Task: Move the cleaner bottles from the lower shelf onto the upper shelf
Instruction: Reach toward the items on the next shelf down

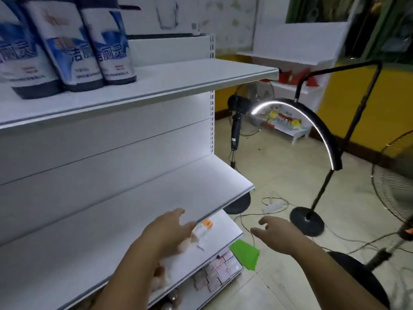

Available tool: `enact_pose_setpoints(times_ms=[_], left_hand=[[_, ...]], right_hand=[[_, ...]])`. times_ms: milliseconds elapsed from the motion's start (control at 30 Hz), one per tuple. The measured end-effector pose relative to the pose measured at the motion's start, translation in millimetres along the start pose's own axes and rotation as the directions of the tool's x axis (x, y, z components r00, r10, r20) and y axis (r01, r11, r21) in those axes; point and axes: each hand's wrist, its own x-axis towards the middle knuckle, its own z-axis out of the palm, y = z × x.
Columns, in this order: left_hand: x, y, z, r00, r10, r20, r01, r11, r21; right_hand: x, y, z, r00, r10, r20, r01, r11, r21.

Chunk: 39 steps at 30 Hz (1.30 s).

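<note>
Three cleaner bottles [67, 45] with blue and white labels and dark bases stand close together at the left of the upper shelf [178, 77]. The lower shelf [134, 211] below it shows only its bare white surface. My left hand [167, 231] hovers over the front edge of the lower shelf, fingers spread, holding nothing. My right hand [277, 236] hangs in the air to the right of the shelving, above the floor, also empty with fingers apart.
A bottom shelf [221, 222] holds small boxes and packets. A green sheet [244, 253] lies by it. On the floor to the right stand a curved lamp on a round base [306, 222], two fans [393, 186] and cables with a power strip [271, 206].
</note>
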Motion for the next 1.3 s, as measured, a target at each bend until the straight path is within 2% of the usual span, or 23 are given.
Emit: enact_pose_setpoints(times_ms=[100, 167, 233, 300, 367, 467, 567, 600, 633, 667, 700, 767, 833, 867, 933, 1000, 1067, 1133, 1233, 1300], left_hand=[[-13, -4, -14, 0.994, -0.094, -0.062, 0.093, 0.996, -0.019], [-28, 0, -24, 0.988, -0.098, -0.119, 0.094, 0.995, -0.036], [-48, 10, -42, 0.976, -0.07, -0.208, 0.057, 0.996, -0.067], [-71, 22, -64, 0.922, -0.041, -0.386, -0.01, 0.992, -0.129], [-97, 32, -91, 0.793, 0.026, -0.609, -0.135, 0.982, -0.133], [-124, 41, -135, 0.515, 0.156, -0.843, -0.265, 0.964, 0.016], [-126, 44, -186, 0.226, 0.243, -0.943, -0.266, 0.947, 0.18], [-121, 42, -203, 0.143, 0.236, -0.961, -0.264, 0.945, 0.193], [-114, 37, -219, 0.089, 0.2, -0.976, -0.261, 0.95, 0.171], [-105, 30, -235, 0.076, 0.149, -0.986, -0.238, 0.963, 0.127], [-96, 23, -248, 0.111, 0.107, -0.988, -0.176, 0.981, 0.087], [-78, 8, -272, 0.229, 0.134, -0.964, 0.045, 0.988, 0.148], [-58, -4, -289, 0.313, 0.254, -0.915, 0.263, 0.903, 0.34], [-49, -9, -297, 0.337, 0.303, -0.891, 0.329, 0.849, 0.414], [-35, -16, -305, 0.368, 0.351, -0.861, 0.39, 0.783, 0.486], [-23, -24, -306, 0.36, 0.401, -0.842, 0.405, 0.746, 0.529], [-13, -33, -304, 0.298, 0.49, -0.819, 0.404, 0.713, 0.574], [-6, -39, -305, 0.245, 0.538, -0.806, 0.402, 0.7, 0.59], [-3, -40, -307, 0.255, 0.535, -0.806, 0.388, 0.706, 0.592], [-7, -37, -306, 0.253, 0.519, -0.816, 0.326, 0.748, 0.577]], right_hand=[[22, -24, -6, 0.986, -0.152, 0.07, 0.152, 0.988, 0.015], [31, -44, -13, 0.952, -0.274, 0.134, 0.268, 0.962, 0.061], [32, -71, -28, 0.901, -0.402, 0.163, 0.38, 0.913, 0.148], [27, -101, -50, 0.815, -0.565, 0.126, 0.538, 0.82, 0.197], [8, -130, -78, 0.708, -0.704, 0.062, 0.67, 0.697, 0.255], [-25, -175, -128, 0.556, -0.83, -0.044, 0.777, 0.5, 0.383], [-34, -220, -174, 0.44, -0.837, -0.325, 0.858, 0.285, 0.428], [-29, -238, -187, 0.406, -0.815, -0.413, 0.884, 0.236, 0.404], [-21, -257, -197, 0.4, -0.785, -0.473, 0.889, 0.208, 0.407], [-11, -278, -206, 0.425, -0.757, -0.497, 0.872, 0.193, 0.45], [0, -298, -212, 0.473, -0.741, -0.477, 0.83, 0.194, 0.522], [23, -334, -215, 0.561, -0.745, -0.362, 0.76, 0.289, 0.583], [46, -355, -207, 0.59, -0.775, -0.226, 0.74, 0.407, 0.535], [54, -365, -203, 0.598, -0.783, -0.172, 0.722, 0.432, 0.541], [65, -377, -194, 0.549, -0.829, -0.105, 0.7, 0.388, 0.6], [73, -381, -187, 0.467, -0.877, -0.114, 0.72, 0.302, 0.625], [80, -382, -182, 0.422, -0.895, -0.143, 0.746, 0.253, 0.617], [88, -385, -180, 0.397, -0.904, -0.158, 0.768, 0.232, 0.596], [88, -386, -181, 0.374, -0.91, -0.182, 0.787, 0.207, 0.581], [88, -384, -180, 0.383, -0.906, -0.183, 0.794, 0.221, 0.566]])
